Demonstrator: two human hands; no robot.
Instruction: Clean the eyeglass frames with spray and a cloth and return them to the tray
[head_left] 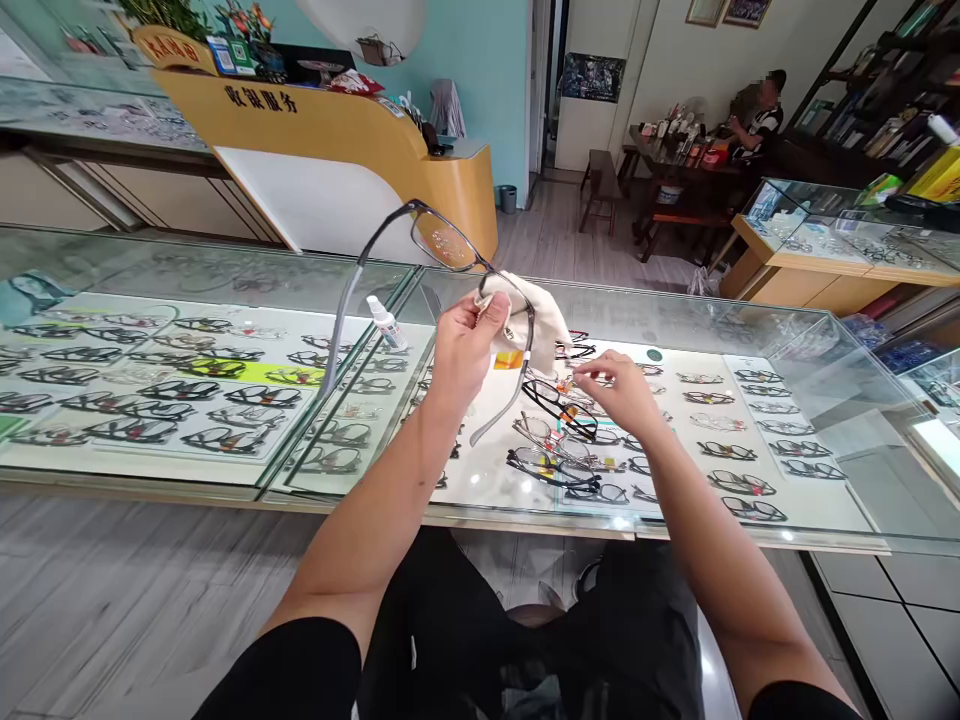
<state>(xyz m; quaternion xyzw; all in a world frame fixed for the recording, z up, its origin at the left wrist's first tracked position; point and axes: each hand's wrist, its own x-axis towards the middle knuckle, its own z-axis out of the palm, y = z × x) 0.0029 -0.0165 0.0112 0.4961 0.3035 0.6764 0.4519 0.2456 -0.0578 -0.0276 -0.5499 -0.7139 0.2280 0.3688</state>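
Note:
Raised above the glass counter, my left hand (pixel 469 345) pinches a cream cloth (pixel 546 312) around one lens of a dark-framed pair of glasses (pixel 450 240). The other lens is uncovered, and the grey temples hang down on either side. My right hand (pixel 619 395) is lower and to the right, over the counter, with its thumb and fingertips together near several glasses (pixel 559 410) lying on the glass top. Whether those fingertips hold anything is too small to tell. A small white spray bottle (pixel 386 322) stands left of my left hand.
The glass display counter (pixel 750 320) spans the view, with rows of glasses inside. Behind it are a yellow and white cashier desk (pixel 330 130), a bench (pixel 600 180) and a second display case (pixel 840 240). A person (pixel 757 120) sits at a dark table at the back right.

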